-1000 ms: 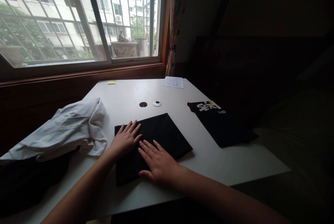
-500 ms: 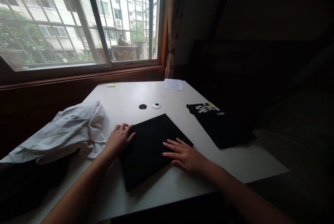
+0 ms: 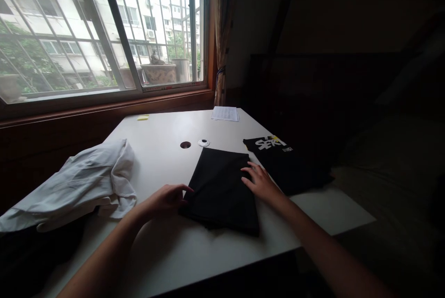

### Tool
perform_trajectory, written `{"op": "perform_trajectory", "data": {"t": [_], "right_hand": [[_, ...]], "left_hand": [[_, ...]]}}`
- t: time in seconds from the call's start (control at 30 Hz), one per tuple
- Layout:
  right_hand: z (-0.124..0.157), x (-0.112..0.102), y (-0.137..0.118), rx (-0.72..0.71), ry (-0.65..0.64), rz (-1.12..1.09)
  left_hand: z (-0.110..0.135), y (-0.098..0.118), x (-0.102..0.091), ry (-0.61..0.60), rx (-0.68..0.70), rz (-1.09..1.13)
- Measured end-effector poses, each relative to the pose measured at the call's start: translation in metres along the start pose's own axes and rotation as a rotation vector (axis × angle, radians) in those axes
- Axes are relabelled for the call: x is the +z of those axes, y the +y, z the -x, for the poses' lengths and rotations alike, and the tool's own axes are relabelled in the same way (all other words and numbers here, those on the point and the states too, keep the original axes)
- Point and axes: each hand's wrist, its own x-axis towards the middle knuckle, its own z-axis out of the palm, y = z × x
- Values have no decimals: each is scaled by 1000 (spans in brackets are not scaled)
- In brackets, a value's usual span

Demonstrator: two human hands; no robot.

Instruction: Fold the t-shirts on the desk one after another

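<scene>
Head camera: a folded black cloth (image 3: 222,189) lies mid-table on the white table (image 3: 160,127); the left hand (image 3: 167,199) meets its nine o'clock edge, whether pinching I cannot tell from where I stand; the right hand (image 3: 261,183), fingers loosely spread, touches its two o'clock edge; pale clothing (image 3: 79,177) lies toward nine, a printed dark shirt (image 3: 291,168) toward three.

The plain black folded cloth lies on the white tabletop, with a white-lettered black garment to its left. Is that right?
Not quite: in the head view, the white-lettered black garment lies to the right of the plain black folded cloth.
</scene>
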Motion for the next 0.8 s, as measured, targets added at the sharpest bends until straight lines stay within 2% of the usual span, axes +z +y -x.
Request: {"op": "perform_trajectory", "data": {"t": [0.1, 0.17, 0.3, 0.43, 0.5, 0.6, 0.67, 0.73, 0.8], "right_hand": [[1, 12, -2, 82, 71, -44], [3, 14, -4, 82, 80, -55], [4, 8, -8, 43, 8, -56], [3, 0, -16, -41, -127, -91], [2, -5, -21, -95, -208, -108], [-4, -11, -30, -151, -322, -122], [-10, -14, -38, -160, -321, -105], [-18, -14, -51, -160, -252, -71], [-25, -12, -69, -197, -198, -47]], "left_hand": [[1, 7, -1, -38, 26, -44], [2, 10, -3, -66, 27, -67], [3, 14, -6, -137, 28, -33], [5, 23, -5, -241, 36, 91], [4, 29, -3, -181, 93, 92], [1, 33, 2, 119, 176, -88], [-3, 29, 5, 272, 196, -252], [-8, 18, 9, 291, 187, -401], [-11, 4, 11, 238, 137, -527]]}}
